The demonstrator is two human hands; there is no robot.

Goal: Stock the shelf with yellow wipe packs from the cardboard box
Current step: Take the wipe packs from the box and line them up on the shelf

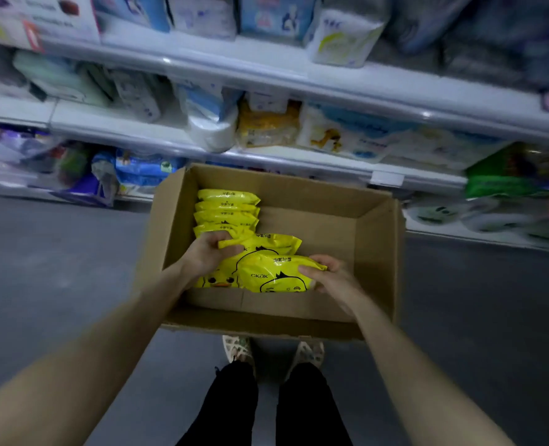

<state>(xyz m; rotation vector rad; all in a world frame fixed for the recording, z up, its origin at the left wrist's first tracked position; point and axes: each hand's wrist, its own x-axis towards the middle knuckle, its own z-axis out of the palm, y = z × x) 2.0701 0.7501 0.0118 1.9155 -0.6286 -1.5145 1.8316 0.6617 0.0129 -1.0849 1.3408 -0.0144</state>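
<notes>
Left hand [210, 252] and right hand [329, 273] each grasp glossy yellow duck-printed plastic wipe packs [276, 272] inside the open brown cardboard box [376, 249] on the floor before the white shelf [299, 157]. Slick packs could slide free if lifted together.

Dim, cool bluish light overall; the shelf edges [266, 75] catch small white glints from overhead, and the grey floor [57, 252] darkens toward the corners. Heavy motion blur smears the shelved goods [202, 14], worst along the top and far right, labels unreadable; the centre is sharper, with print on the yellow wipe packs [276, 275] partly legible and the cardboard box [376, 252] evenly lit inside, soft shadow under its near wall. Wide-angle distortion bows the shelf lines and stretches the forearms [74, 365] at the lower corners.
</notes>
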